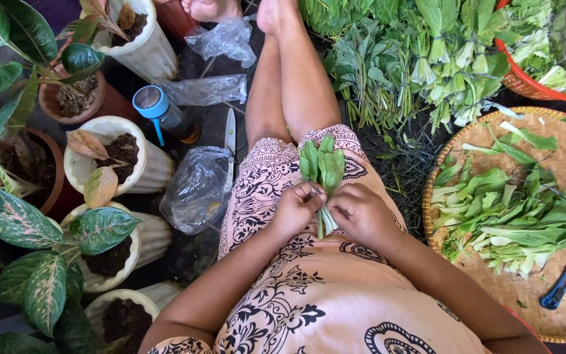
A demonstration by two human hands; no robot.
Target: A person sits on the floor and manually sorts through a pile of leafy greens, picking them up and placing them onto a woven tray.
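— Sitting on the ground, a person works a small bunch of greens (322, 172) over the lap, both forearms angled inward so that the hands meet above the patterned dress (296, 288).

— How are the hands set?

— The left hand (296, 208) is curled, knuckles up, its fingers pinched narrowly at the stalks. The right hand (360, 211) closes around the pale stem ends from the other side. Both hold the same bunch, leaves pointing away from the body.

— And around them?

— A woven tray (558, 131) with more cut greens (506, 216) lies to the right, a blue cutter (561, 285) resting on it. A red basket (525, 85) of leaves stands beyond. To the left, a knife (230, 141), a blue-capped bottle (162, 113) and clear plastic bags (198, 190) lie near white pots (145, 164) with houseplants.
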